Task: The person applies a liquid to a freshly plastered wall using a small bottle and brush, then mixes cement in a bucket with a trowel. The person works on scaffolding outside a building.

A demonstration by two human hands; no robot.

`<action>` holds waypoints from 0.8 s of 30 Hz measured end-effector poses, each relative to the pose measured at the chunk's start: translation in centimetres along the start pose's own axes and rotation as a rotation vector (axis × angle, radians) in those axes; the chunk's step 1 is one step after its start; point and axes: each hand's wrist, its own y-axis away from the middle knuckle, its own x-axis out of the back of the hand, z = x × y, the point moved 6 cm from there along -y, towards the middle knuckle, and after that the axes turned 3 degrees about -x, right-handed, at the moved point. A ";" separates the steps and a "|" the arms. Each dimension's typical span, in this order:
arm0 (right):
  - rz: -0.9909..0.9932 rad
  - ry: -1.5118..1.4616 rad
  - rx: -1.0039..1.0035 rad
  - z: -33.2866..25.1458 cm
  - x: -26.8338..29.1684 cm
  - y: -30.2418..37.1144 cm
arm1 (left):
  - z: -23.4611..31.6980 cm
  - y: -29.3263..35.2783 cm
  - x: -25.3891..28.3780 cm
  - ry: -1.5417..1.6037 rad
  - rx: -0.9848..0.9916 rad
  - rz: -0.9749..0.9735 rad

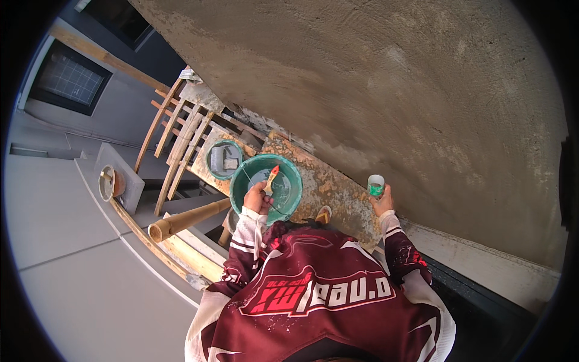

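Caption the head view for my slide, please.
Left hand holding a paintbrush over a green tub, right hand gripping a cup.

A large bucket point(297, 188) stands before the person, a smaller bucket point(208, 159) just beyond, to its left. The left hand point(257, 200) holds a paintbrush point(272, 178) over the large bucket; well to the right, the right hand point(383, 204) holds a cup point(376, 189). A bamboo pole point(190, 222) lies left, a plastered wall point(392, 78) right.
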 end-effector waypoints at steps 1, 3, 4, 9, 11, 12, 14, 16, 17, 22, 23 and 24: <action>0.012 0.063 -0.026 2.8 0.6 0.8 | 0.1 0.1 -0.2 0.007 0.015 0.001; 0.033 0.189 -0.085 8.0 1.8 2.4 | 0.0 0.4 -0.5 0.006 0.043 -0.002; -0.007 0.227 -0.182 9.3 2.3 2.8 | -0.2 0.3 -0.5 0.005 0.046 -0.001; -0.078 0.455 -0.370 12.2 3.1 2.5 | -1.6 0.2 -1.5 -0.019 0.093 -0.044; -0.100 0.457 -0.363 8.3 3.4 -0.1 | -1.9 0.5 -2.8 -0.066 0.088 -0.083; -0.080 0.416 -0.365 6.5 3.6 -1.6 | -2.1 0.8 -3.4 -0.088 0.084 -0.101; -0.158 0.222 -0.362 2.8 3.9 -3.9 | -2.2 1.4 -4.6 -0.110 0.101 -0.124; -0.234 0.197 -0.340 -1.8 4.7 -4.3 | -2.8 1.4 -4.8 -0.126 0.114 -0.141; -0.218 0.150 -0.256 -3.1 3.8 -4.2 | -3.1 1.1 -4.8 -0.136 0.119 -0.154; -0.443 0.059 0.215 -13.3 -2.6 0.4 | -4.1 1.8 -6.5 -0.187 0.154 -0.187; -0.432 0.112 0.423 -13.7 -5.6 1.4 | -4.3 2.1 -7.2 -0.223 0.143 -0.220; -0.513 0.277 0.455 -15.4 -7.8 2.8 | -4.3 2.5 -7.5 -0.234 0.150 -0.230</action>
